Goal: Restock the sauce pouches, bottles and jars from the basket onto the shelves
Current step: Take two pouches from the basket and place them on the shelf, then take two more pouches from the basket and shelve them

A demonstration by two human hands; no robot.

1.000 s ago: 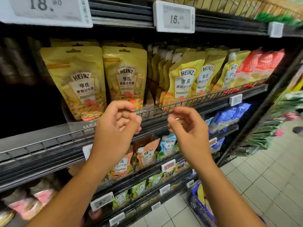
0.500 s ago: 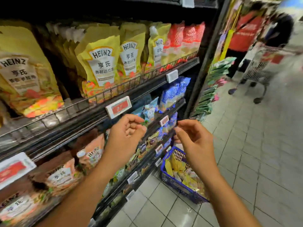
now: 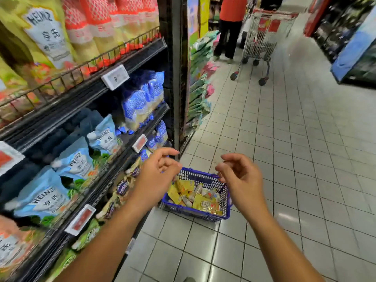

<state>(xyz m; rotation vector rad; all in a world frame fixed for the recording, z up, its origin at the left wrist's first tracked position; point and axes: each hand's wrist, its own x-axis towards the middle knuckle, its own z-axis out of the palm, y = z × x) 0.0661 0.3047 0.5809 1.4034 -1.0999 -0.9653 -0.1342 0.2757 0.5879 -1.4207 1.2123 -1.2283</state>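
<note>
A blue plastic basket (image 3: 205, 213) stands on the tiled floor at the foot of the shelves, holding several yellow sauce pouches (image 3: 204, 203). My left hand (image 3: 156, 178) hovers above its left rim, fingers loosely curled and empty. Over the right rim my right hand (image 3: 240, 178) is held empty too, fingers apart. The shelves (image 3: 114, 84) on the left carry yellow and red pouches (image 3: 85, 27) on top and light-blue Heinz pouches (image 3: 75, 161) on the row below.
Price tags (image 3: 115, 77) clip to the shelf edges. Down the aisle a person in a red top (image 3: 230, 27) stands beside a shopping trolley (image 3: 260, 43). A rack of green packets (image 3: 198, 88) hangs at the shelf end. Dark displays (image 3: 354, 43) line the right side.
My view has swung right and down from the upper shelf to the basket on the floor. Both hands dropped from the shelf rail to just above the basket, still empty.
</note>
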